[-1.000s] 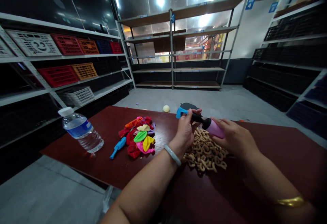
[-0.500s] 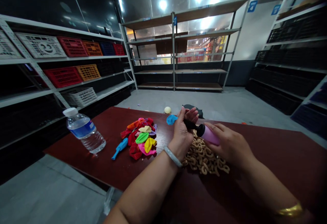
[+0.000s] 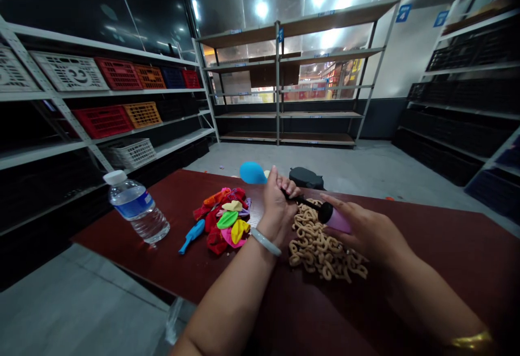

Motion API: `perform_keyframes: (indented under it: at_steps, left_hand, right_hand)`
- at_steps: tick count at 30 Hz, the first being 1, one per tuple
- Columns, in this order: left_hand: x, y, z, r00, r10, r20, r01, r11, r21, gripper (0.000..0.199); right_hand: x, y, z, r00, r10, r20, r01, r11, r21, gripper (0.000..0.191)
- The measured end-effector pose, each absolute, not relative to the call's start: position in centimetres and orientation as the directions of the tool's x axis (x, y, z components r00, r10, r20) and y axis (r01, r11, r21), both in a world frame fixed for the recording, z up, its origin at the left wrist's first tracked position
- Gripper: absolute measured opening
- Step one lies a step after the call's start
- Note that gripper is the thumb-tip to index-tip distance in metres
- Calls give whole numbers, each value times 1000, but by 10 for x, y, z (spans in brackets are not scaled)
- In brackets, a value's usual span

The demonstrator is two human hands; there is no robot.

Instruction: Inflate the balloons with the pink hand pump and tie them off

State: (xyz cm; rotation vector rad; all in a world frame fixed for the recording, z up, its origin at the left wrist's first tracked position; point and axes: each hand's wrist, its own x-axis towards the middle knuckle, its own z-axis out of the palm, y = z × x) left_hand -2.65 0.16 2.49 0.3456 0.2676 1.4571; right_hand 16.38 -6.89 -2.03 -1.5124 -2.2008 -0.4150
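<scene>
My left hand (image 3: 280,199) grips a part-filled blue balloon (image 3: 252,173), my right hand (image 3: 368,230) the hand pump (image 3: 339,222); limp balloons (image 3: 228,219) lie left of both.

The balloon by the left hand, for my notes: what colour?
The balloon is blue, clearest in the head view.

The neck of the blue balloon (image 3: 252,173) is hidden behind the left hand (image 3: 279,199), which also covers the pump's (image 3: 340,221) tip. The right hand (image 3: 363,226) hides most of the pump's pink body. A pale round thing (image 3: 267,174) is mostly covered. The left edge crops a white crate (image 3: 14,71); small print on the shelf labels (image 3: 326,13) is unreadable.
</scene>
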Motion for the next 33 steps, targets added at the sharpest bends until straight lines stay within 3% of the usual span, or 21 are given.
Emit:
perform_keyframes:
  at_steps: [6, 15, 23, 28, 33]
  left_hand:
    - [-49, 15, 28, 35, 994, 100, -937, -2, 348, 54]
    - [-14, -2, 18, 110, 992, 68, -933, 80, 351, 52]
    - [16, -31, 12, 156, 985, 81, -887, 103, 451, 58]
    - [15, -32, 13, 177, 982, 70, -886, 128, 445, 57]
    - [-12, -18, 27, 157, 984, 86, -897, 105, 430, 56]
  right_hand:
    - [192, -63, -15, -352, 833, 427, 900, 427, -92, 62]
    - [177, -67, -20, -307, 816, 490, 951, 287, 117, 56]
    - [156, -75, -18, -315, 801, 509, 943, 326, 71, 55]
    - [139, -82, -15, -318, 798, 512, 947, 296, 126, 35]
    - [147, -77, -16, -306, 804, 509, 945, 323, 58, 44]
